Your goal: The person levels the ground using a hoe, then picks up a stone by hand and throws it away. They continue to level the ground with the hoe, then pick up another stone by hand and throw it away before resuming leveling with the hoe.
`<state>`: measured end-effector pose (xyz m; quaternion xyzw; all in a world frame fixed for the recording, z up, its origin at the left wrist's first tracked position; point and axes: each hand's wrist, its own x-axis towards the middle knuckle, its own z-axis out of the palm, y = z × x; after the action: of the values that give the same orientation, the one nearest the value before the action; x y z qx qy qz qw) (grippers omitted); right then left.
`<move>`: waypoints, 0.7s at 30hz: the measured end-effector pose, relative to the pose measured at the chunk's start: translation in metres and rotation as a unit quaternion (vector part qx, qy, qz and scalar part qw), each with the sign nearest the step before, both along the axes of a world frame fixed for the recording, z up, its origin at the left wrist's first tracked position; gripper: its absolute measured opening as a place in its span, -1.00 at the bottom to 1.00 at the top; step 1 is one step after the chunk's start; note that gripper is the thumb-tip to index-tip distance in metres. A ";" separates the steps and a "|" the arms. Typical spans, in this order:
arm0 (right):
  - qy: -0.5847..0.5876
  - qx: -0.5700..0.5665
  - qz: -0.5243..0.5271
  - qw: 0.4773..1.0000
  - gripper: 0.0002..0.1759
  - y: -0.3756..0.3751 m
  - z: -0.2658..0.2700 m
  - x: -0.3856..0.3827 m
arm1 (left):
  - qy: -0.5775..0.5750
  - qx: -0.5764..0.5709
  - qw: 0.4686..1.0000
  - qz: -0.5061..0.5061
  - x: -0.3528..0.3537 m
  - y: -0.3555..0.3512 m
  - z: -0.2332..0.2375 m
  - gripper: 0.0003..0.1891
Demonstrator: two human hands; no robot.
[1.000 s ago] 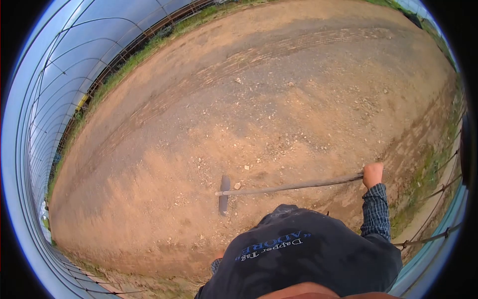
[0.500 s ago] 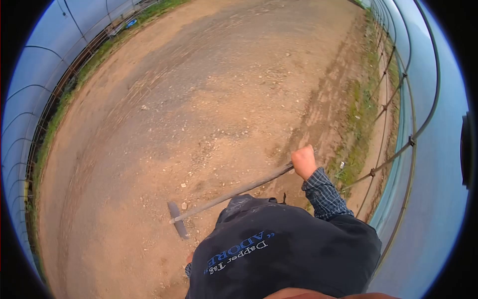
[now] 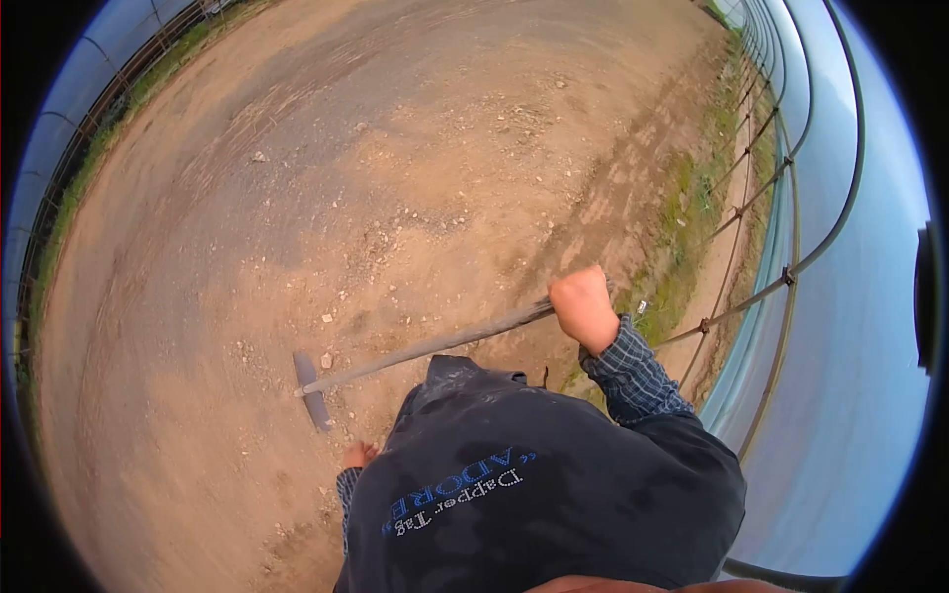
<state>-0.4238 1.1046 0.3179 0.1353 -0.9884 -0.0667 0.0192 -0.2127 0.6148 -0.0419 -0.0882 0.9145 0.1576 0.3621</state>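
1. Brown, dusty earth (image 3: pixel 178 296) spread widely, its surface rough and strewn with small stones; a strip of low green plants (image 3: pixel 682 217) edged it at the right.
2. Smooth, pale blue sheeting (image 3: pixel 870 346) and thin curved metal bars (image 3: pixel 788 276) walled in the ground on that side.
3. The person wore a dark cloth top (image 3: pixel 563 474) with blue and white lettering, and checked sleeves (image 3: pixel 638 376) showed at both wrists.
4. A long, weathered wooden handle (image 3: pixel 435 344) slanted across the ground to a narrow, flat grey head (image 3: pixel 312 390) set crosswise at its far end.
5. The right hand (image 3: pixel 583 306) was closed firmly round the handle close to its near end — well apart from the head.
6. The left hand (image 3: pixel 362 454) showed partly beside the top, near the grey head but apart from it — whether it held anything could not be told.
7. A small, pale stone (image 3: pixel 326 359) lay just beside the head.
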 end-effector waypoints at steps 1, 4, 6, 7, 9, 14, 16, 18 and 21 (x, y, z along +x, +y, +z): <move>-0.020 -0.004 0.032 0.999 -0.90 -0.014 0.013 0.011 | -0.017 0.224 0.910 0.349 -0.017 0.015 0.024 -0.74; -0.082 -0.041 0.099 0.991 -0.78 -0.048 0.076 0.022 | -0.041 0.476 0.626 0.617 -0.053 0.029 0.033 -0.76; -0.155 -0.020 0.108 0.982 -0.69 -0.058 0.109 0.022 | -0.083 0.484 0.591 0.639 -0.082 0.049 0.069 -0.48; -0.179 -0.007 0.110 0.978 -0.68 -0.062 0.123 0.023 | -0.092 0.517 0.559 0.642 -0.091 0.058 0.079 -0.32; -0.223 -0.025 0.120 0.967 -0.69 -0.072 0.136 0.029 | -0.127 0.585 0.443 0.668 -0.107 0.064 0.065 -0.16; -0.176 -0.053 0.097 0.978 -0.63 -0.094 0.135 0.056 | -0.002 0.645 0.235 0.727 -0.144 0.101 0.078 -0.38; -0.163 -0.072 0.097 0.979 -0.63 -0.100 0.134 0.062 | -0.044 0.586 0.121 0.800 -0.165 0.102 0.079 -0.67; -0.147 -0.087 0.088 0.981 -0.64 -0.101 0.137 0.065 | -0.047 0.546 0.146 0.824 -0.178 0.109 0.069 -0.75; -0.157 -0.197 -0.017 0.968 -0.64 -0.083 0.143 0.068 | -0.060 0.523 0.173 0.833 -0.178 0.130 0.080 -0.81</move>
<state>-0.3562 1.0212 0.4605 0.1206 -0.9748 0.1507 -0.1115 -0.3905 0.7448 0.0378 -0.5969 -0.0188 0.8015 0.0322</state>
